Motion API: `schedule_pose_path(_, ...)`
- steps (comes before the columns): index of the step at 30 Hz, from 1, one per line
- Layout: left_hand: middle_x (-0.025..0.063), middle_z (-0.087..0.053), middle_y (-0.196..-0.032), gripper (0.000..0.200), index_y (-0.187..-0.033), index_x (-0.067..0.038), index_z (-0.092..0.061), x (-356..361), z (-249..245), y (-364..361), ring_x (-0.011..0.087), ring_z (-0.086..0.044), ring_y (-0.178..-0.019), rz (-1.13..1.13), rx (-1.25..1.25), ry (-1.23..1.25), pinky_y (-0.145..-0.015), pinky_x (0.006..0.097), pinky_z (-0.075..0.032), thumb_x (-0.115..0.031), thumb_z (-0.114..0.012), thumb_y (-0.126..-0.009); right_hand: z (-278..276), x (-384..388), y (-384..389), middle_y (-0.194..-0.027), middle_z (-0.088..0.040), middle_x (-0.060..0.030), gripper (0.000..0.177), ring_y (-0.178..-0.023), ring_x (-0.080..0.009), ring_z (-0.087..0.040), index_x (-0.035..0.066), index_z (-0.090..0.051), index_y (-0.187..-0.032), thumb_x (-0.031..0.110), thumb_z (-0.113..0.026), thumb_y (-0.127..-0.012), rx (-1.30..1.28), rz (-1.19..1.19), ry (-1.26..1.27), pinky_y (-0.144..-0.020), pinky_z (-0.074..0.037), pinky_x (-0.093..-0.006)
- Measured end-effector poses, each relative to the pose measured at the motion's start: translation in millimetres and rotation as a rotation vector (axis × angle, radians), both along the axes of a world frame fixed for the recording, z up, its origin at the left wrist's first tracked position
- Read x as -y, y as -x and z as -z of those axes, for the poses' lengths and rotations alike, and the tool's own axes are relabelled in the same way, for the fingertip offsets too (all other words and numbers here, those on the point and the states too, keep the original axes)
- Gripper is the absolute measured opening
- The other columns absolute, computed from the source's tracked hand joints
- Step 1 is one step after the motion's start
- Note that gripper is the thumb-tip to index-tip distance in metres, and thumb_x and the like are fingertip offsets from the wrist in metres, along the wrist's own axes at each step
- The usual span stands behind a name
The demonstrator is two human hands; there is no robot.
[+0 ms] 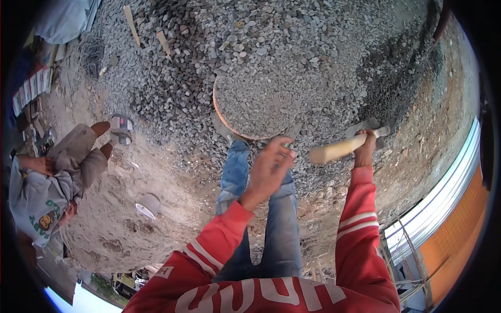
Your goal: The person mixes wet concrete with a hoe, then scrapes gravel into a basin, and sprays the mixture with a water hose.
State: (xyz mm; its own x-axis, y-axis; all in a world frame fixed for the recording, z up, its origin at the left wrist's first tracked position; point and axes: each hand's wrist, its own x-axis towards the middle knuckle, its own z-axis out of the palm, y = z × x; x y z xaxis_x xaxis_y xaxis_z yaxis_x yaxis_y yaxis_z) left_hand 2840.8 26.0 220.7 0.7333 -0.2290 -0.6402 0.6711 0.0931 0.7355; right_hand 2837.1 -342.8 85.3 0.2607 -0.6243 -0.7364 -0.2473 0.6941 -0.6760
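Observation:
My right hand is closed round the wooden handle of a hoe, close to its grey metal head. The handle's thick end points left, toward my legs. My left hand hangs in front of my knees, slightly blurred, its fingers loosely bent and apart with nothing visible in them. Just beyond it, a round basin with an orange rim stands between my feet, heaped with grey gravel. The gravel hides most of the basin's right and far rim.
Loose gravel spreads round the basin, with a darker pile at the right. Wood pieces lie at the upper left. A person sits at the left, near a whitish container on the dirt. Metal sheeting stands at the right.

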Motion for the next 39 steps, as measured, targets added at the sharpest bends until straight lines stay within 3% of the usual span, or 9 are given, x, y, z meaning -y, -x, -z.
schedule_pose_path(5, 0.0080, -0.064, -0.082, 0.025, -0.107, -0.001, -0.058, -103.8, 99.0, 22.3, 0.0148, -0.064, -0.070, 0.199, -0.138, -0.598, -0.063, 0.0259, -0.050, -0.012, -0.058, -0.085, 91.8, 100.9, -70.0, -0.085, -0.062, -0.0094, 0.026, -0.073, -0.0236, -0.062, 0.005, -0.058, -0.101, 0.029, -0.051, -0.093, 0.065, -0.135, -0.208, -0.064, -0.056, -0.0351)
schedule_pose_path(13, 0.0162, -0.066, -0.095, 0.038, -0.094, -0.005, -0.065, -200.4, 226.9, 11.3, 0.0312, -0.063, -0.087, 0.391, -0.223, -1.001, -0.080, 0.0394, -0.047, -0.040, -0.061, -0.079, 70.5, -62.5, -42.2, -0.085, -0.062, -0.0085, 0.029, -0.070, -0.0160, -0.062, 0.006, -0.054, -0.102, 0.032, -0.059, -0.090, -0.207, -0.656, -0.069, -0.060, -0.052, -0.0276)
schedule_pose_path(19, 0.0122, -0.060, -0.093, 0.056, -0.108, -0.003, -0.062, -225.8, 345.5, -38.1, 0.0257, -0.056, -0.082, 0.326, -0.164, -0.891, -0.071, 0.0347, -0.043, -0.052, -0.057, -0.081, 164.7, -127.9, 51.7, -0.075, -0.061, -0.0018, 0.033, -0.072, -0.0121, -0.059, 0.011, -0.061, -0.094, 0.044, -0.054, -0.090, -0.674, -0.863, -0.083, -0.064, -0.050, -0.0296)
schedule_pose_path(22, 0.0250, -0.055, -0.122, 0.076, -0.118, 0.001, -0.059, -185.8, 327.5, -97.5, 0.0366, -0.052, -0.115, 0.264, -0.281, -0.738, -0.096, 0.0430, -0.039, -0.065, -0.050, -0.080, 227.3, -131.4, 70.2, -0.079, -0.060, 0.0000, 0.044, -0.079, -0.0137, -0.057, 0.011, -0.061, -0.094, 0.053, -0.049, -0.090, -0.534, -0.731, 0.040, -0.075, -0.048, -0.0351)
schedule_pose_path(27, 0.0095, -0.057, -0.096, 0.081, -0.123, -0.003, -0.056, -165.1, 381.6, -117.2, 0.0213, -0.051, -0.082, 0.200, -0.239, -0.894, -0.070, 0.0358, -0.041, -0.072, -0.044, -0.082, 266.2, -145.0, 51.1, -0.097, -0.060, -0.0082, 0.058, -0.091, -0.0200, -0.056, 0.003, -0.058, -0.102, 0.058, -0.046, -0.089, -0.436, -0.513, -0.019, -0.078, -0.046, -0.0352)
schedule_pose_path(29, 0.0188, -0.018, -0.153, 0.093, -0.149, -0.003, -0.018, -140.5, 359.2, -122.0, 0.0358, -0.023, -0.139, -0.014, -0.402, -0.835, -0.111, 0.0456, -0.023, -0.068, -0.041, -0.086, 265.4, -141.1, 51.7, -0.103, -0.061, -0.0119, 0.063, -0.094, -0.0220, -0.055, 0.000, -0.057, -0.106, 0.059, -0.047, -0.088, -0.463, -0.475, -0.019, -0.077, -0.045, -0.0349)
schedule_pose_path(34, 0.0195, -0.032, -0.147, 0.083, -0.145, -0.008, -0.034, -183.6, 411.8, -109.0, 0.0404, -0.034, -0.131, -0.067, -0.448, -0.643, -0.103, 0.0552, -0.030, -0.069, -0.027, -0.090, 247.1, -137.4, 30.3, -0.118, -0.053, -0.0178, 0.083, -0.104, -0.0261, -0.053, -0.005, -0.044, -0.130, 0.064, -0.046, -0.085, -0.516, -0.643, -0.068, -0.079, -0.046, -0.0368)
schedule_pose_path(36, 0.0084, -0.056, -0.100, 0.083, -0.124, -0.004, -0.055, -209.0, 455.5, -102.6, 0.0218, -0.048, -0.081, -0.152, -0.332, -0.533, -0.075, 0.0386, -0.040, -0.074, -0.042, -0.081, 249.8, -136.4, 26.0, -0.113, -0.054, -0.0159, 0.088, -0.100, -0.0247, -0.052, -0.006, -0.045, -0.129, 0.070, -0.042, -0.084, -0.547, -0.696, -0.086, -0.078, -0.046, -0.0368)
schedule_pose_path(39, 0.0079, -0.055, -0.111, 0.086, -0.130, -0.006, -0.050, -212.6, 465.5, -97.6, 0.0221, -0.048, -0.091, -0.180, -0.343, -0.595, -0.082, 0.0400, -0.039, -0.076, -0.041, -0.081, 242.6, -140.4, 18.8, -0.133, -0.044, -0.0172, 0.096, -0.110, -0.0259, -0.048, -0.003, -0.031, -0.142, 0.073, -0.041, -0.083, -0.620, -0.856, -0.094, -0.087, -0.044, -0.0387)
